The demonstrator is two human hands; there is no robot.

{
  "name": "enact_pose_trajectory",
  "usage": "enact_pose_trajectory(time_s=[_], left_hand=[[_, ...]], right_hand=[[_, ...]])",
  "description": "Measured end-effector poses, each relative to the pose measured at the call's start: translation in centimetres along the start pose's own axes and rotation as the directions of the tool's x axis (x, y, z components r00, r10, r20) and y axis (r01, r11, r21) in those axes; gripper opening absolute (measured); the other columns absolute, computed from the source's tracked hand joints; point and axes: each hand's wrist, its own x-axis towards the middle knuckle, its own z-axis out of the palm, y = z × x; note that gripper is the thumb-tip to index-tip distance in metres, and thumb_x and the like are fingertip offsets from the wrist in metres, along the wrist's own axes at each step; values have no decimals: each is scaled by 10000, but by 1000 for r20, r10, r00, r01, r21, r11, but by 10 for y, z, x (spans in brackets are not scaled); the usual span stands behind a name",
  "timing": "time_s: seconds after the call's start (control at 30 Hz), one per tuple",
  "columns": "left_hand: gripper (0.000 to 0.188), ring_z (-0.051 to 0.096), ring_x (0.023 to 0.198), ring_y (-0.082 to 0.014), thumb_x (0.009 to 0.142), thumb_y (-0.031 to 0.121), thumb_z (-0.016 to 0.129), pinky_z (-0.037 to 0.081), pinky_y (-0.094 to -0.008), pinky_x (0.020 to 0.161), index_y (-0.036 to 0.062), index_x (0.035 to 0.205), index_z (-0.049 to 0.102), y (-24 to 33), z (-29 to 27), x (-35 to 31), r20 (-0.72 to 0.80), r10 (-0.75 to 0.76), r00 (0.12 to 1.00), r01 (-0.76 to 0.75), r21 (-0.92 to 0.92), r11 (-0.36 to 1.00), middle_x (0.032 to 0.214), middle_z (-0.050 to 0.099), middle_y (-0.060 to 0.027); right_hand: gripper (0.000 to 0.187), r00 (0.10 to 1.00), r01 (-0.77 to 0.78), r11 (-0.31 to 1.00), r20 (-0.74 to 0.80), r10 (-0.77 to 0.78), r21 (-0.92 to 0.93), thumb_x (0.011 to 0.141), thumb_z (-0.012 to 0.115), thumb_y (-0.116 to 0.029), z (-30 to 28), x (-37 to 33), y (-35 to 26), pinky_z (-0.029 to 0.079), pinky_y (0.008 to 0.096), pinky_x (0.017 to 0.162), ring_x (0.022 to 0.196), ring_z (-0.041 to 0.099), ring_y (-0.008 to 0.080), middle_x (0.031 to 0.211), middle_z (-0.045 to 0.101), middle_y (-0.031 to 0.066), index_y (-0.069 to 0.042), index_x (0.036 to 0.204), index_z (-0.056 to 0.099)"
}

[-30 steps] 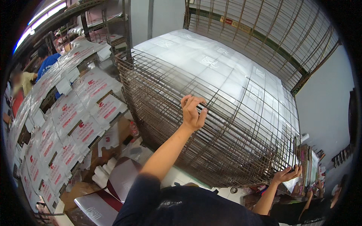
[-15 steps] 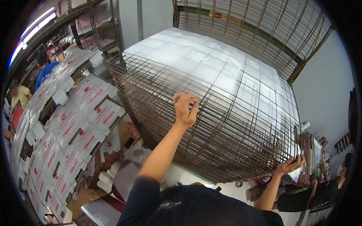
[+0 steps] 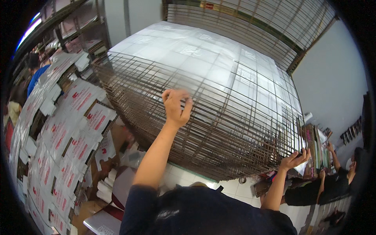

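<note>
Before me stands a large drying rack (image 3: 219,129) of many dark wire-mesh shelves, stacked close together. White printed sheets (image 3: 211,64) lie across its upper part, with wires running over or under them. My left hand (image 3: 176,107) is closed at the front wires near the middle, its fingertips slightly blurred. At the rack's right front corner, my right hand (image 3: 294,159) has its fingers curled around the wire edge. Both hands hold the same wire shelf as far as I can see; the exact wires under the fingers are partly hidden.
Left of the rack, another rack holds overlapping white sheets with red print (image 3: 74,129). Rolls (image 3: 105,184) and cartons lie on the floor below. Raised mesh shelves (image 3: 250,23) slant at the back. A person in dark clothes (image 3: 325,188) works at the right; another in blue (image 3: 37,78) stands far left.
The whole view has shifted, so rack and hands sit further left and a little higher in the picture. Both hands stay at the same places on the wire rack.
</note>
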Motion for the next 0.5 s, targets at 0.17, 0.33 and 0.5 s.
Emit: enact_pose_trajectory(time_s=[0.17,0.33,0.5], left_hand=[[117,529,893,-232,834,152,601,312,-387,910,93,935,598,6,2,0,94,-31,995,21,103,994,909,620,-56],[295,500,1020,-268,856,241,695,343,-425,927,46,1047,583,-16,-16,-5,249,-64,966,13,204,979,1035,571,-99],[464,541,1015,-286,824,273,762,405,-396,924,1,1146,569,-29,-16,9,209,59,976,-131,349,928,993,572,-121]], right_hand=[[532,989,-145,988,-21,146,45,993,429,-479,-1,-11,11,358,479,1045,1258,440,379,1320,460,245,18,1172,492],[520,988,-151,987,14,153,-62,933,503,-481,8,-13,-2,346,535,1032,1249,459,392,1302,504,217,-40,1208,513],[534,982,-185,983,-37,185,-2,889,506,-560,29,-3,-25,360,515,981,1175,473,389,1246,500,197,-70,1095,557]])
